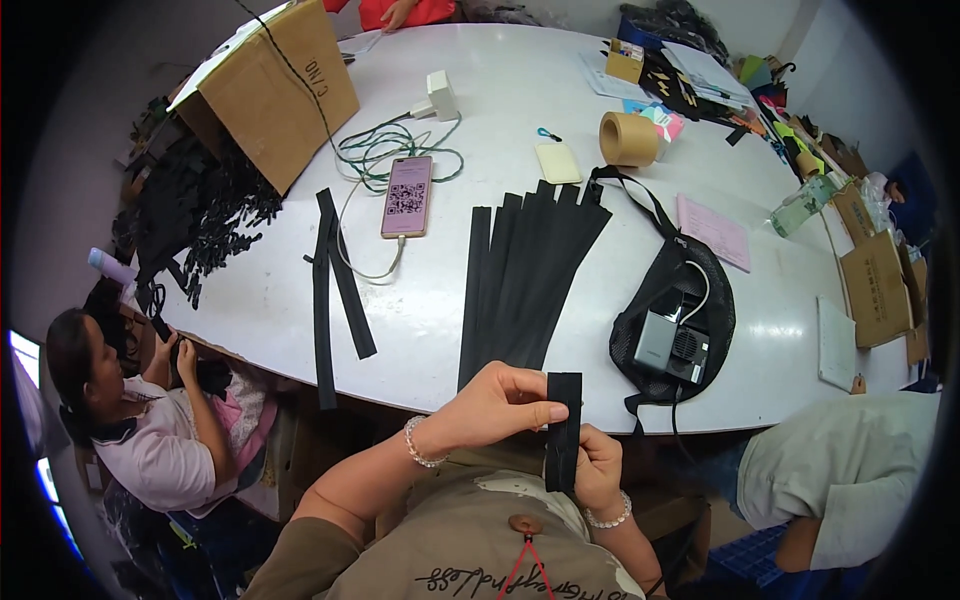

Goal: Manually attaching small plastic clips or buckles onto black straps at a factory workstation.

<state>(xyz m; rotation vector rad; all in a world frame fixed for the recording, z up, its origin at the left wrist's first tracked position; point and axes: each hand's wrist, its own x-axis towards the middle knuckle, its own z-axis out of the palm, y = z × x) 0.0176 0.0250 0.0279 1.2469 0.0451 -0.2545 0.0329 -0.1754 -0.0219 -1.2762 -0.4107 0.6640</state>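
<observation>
While the left hand (505, 405) pinches a black strip (564, 445) between thumb and fingers near its upper end, I find the right hand (598, 470) curled against the strip's lower right edge; its fingertips are hidden, so I cannot tell whether it grips. The strip is upright, just off the near end of the fan of black strips (530, 270) and a little to the right. I judge it light, limp enough to bend, probably fabric, hard to break and not very slippery. I would take it across its width, thumb on the front and fingers behind, close to the squared top end, and steady the lower part. It looks flat, narrow and straight-sided, dull black, much shorter than the strips in the fan; I cannot tell whether it is folded double.
</observation>
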